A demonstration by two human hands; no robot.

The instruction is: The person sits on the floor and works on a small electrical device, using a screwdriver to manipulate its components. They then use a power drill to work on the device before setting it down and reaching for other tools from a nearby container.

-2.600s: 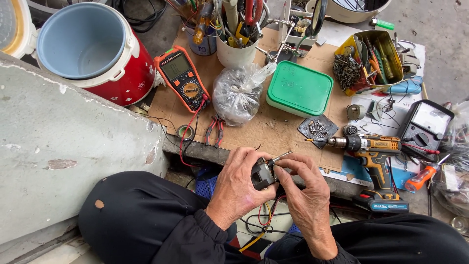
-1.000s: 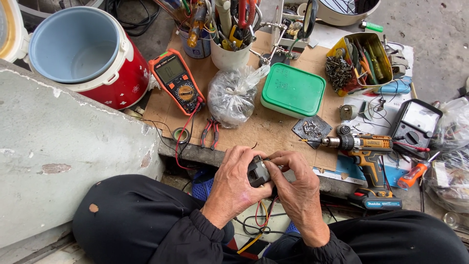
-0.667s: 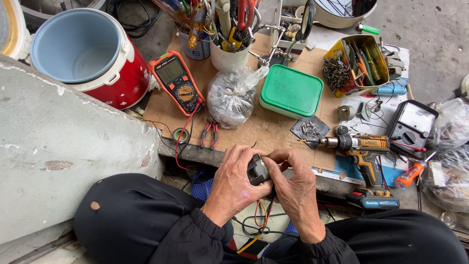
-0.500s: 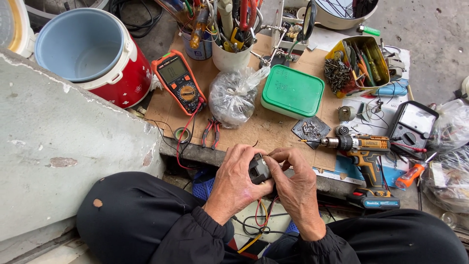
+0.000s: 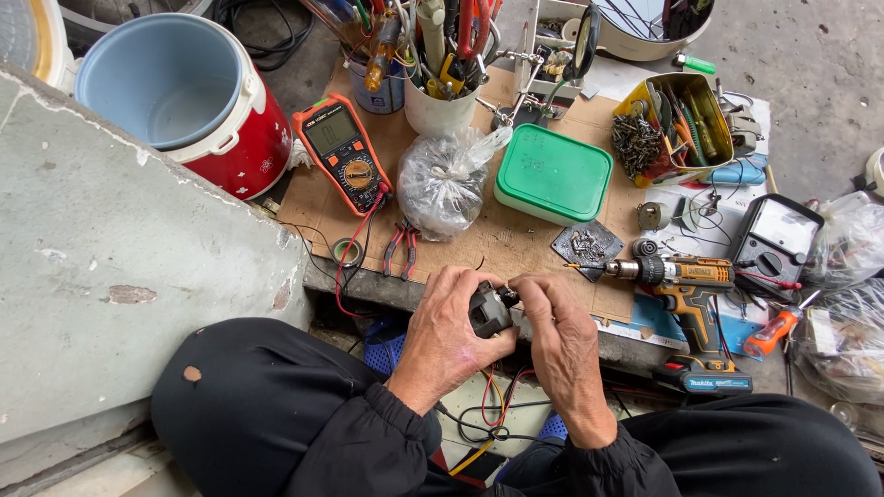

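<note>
Up and to the left of the left hand [image 5: 448,331], an orange digital multimeter [image 5: 342,164] lies flat on the cardboard, its grey rectangular screen [image 5: 330,132] at the far end. Straight beyond both hands sits a knotted clear plastic bag [image 5: 445,180], and just right of it a closed green rectangular box [image 5: 553,174]. Far right of the right hand [image 5: 564,342] rests a black analogue meter [image 5: 775,241] with a pale dial window. The cordless drill [image 5: 685,296] near that hand bears a teal label [image 5: 707,383] on its base.
</note>
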